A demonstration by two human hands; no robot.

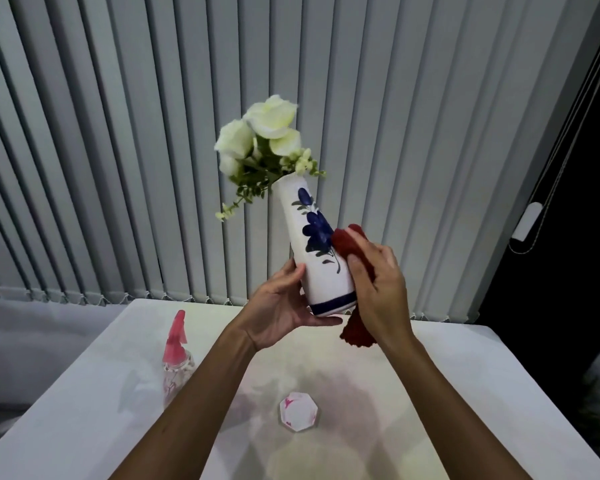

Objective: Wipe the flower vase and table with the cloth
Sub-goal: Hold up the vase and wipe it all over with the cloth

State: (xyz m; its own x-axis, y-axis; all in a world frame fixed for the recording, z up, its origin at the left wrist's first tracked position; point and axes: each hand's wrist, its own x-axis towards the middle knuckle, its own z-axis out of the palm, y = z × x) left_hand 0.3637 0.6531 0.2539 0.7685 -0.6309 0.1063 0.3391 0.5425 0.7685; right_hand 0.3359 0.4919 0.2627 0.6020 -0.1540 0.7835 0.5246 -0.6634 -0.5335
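Observation:
A tall white vase [314, 258] with a blue painted flower and a blue band at its foot is held in the air above the white table [465, 393], tilted to the left. White flowers [260, 133] with green leaves stick out of its mouth. My left hand [281, 306] cups the vase's base from the left and below. My right hand [378, 282] presses a dark red cloth [347, 242] against the vase's right side; the cloth's tail hangs below the hand.
A clear spray bottle [177, 355] with a pink trigger head stands on the table's left part. A small octagonal white and pink dish [298, 412] lies near the table's middle. Grey vertical blinds [118, 150] hang behind the table; a dark gap lies at the right.

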